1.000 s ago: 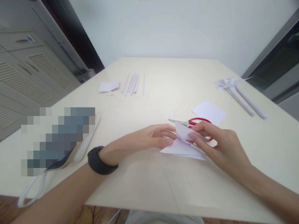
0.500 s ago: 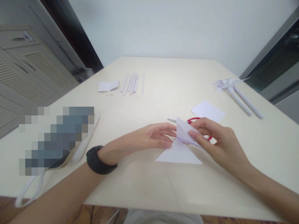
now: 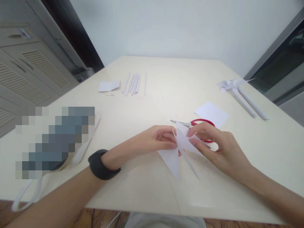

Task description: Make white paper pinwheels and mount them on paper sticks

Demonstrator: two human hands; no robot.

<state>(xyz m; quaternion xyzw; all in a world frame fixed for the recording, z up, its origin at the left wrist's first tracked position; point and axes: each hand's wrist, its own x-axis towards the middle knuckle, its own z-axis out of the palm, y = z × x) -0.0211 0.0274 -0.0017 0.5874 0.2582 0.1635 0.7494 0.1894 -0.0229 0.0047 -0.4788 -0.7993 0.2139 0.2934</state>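
Folded paper (image 3: pixel 177 152) pinched between both hands, left hand (image 3: pixel 154 139) and right hand (image 3: pixel 213 142) clamped on its top, point hanging toward the worktop (image 3: pixel 152 190).

1. Red scissors (image 3: pixel 198 125) lie just behind hands, blocking fwd reach.
2. Paper square (image 3: pixel 212 114) sits beyond them.
3. Table (image 3: pixel 166 79) centre bare to paper strips (image 3: pixel 134 84).
4. Near edge free.

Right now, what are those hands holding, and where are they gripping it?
A folded white paper piece, pinched near its upper middle by the left hand and right hand.
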